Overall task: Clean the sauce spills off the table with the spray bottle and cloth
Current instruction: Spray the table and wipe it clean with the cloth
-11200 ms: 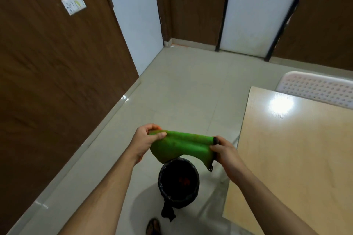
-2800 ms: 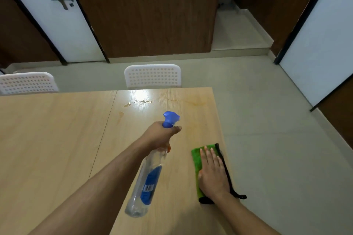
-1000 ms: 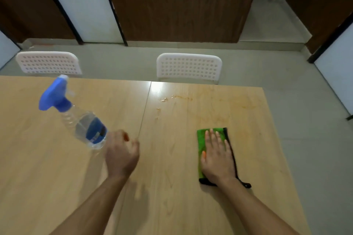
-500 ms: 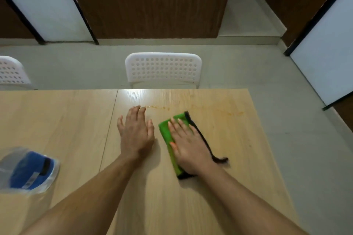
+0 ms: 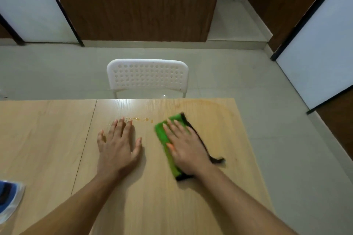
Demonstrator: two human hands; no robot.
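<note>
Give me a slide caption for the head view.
Right hand presses green cloth beside sauce spots; left hand rests flat.

Wooden table [image 5: 162, 206] with cloth [image 5: 162, 135], spray bottle [image 5: 8, 199], sauce spills [image 5: 140, 119]

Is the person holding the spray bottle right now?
No, the left hand lies flat on the table; the spray bottle stands apart.

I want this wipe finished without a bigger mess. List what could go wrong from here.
1. The right hand presses the green cloth flat beside the orange sauce drops; a single pass may just smear them, as the faint orange film near the far edge suggests.
2. The left hand rests flat with fingertips almost at the drops and could pick up sauce.
3. The spray bottle sits at the frame's left edge, so an elbow might knock it.
</note>
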